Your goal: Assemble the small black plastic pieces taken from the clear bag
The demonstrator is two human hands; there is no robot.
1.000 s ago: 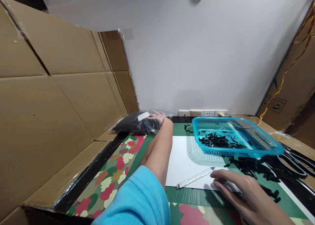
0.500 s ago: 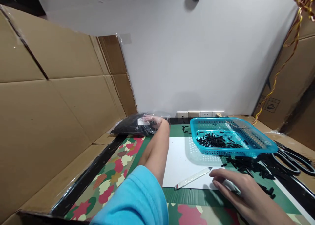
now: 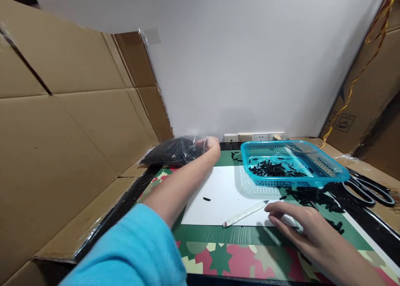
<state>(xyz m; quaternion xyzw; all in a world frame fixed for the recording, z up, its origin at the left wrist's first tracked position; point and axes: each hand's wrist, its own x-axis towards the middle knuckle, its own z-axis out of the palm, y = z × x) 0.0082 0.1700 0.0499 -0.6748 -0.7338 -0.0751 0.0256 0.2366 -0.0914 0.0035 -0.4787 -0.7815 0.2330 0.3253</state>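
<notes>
A clear plastic bag (image 3: 170,151) full of black material lies at the back left, against the wall. My left hand (image 3: 212,144) is at the bag's right end, fingers curled on the clear plastic and partly hidden by it. My right hand (image 3: 308,223) hovers low over the front right of a white paper sheet (image 3: 193,213). Its thumb and forefinger are curved, with a small gap between the tips. Just left of these tips lies a slim white stick-like tool (image 3: 245,214) with a dark point. One small black strip (image 3: 206,199) rests on the paper.
A blue perforated plastic basket (image 3: 300,181) holds many short black pieces (image 3: 271,169). More black strips (image 3: 315,198) lie in front of it, with scissors (image 3: 368,190) to the right. Cardboard (image 3: 87,144) walls the left side. Sockets (image 3: 261,137) line the back wall.
My left hand has slid right, from flat on top of the bag to its right end. A black strip now shows on the paper. The right hand has hardly moved.
</notes>
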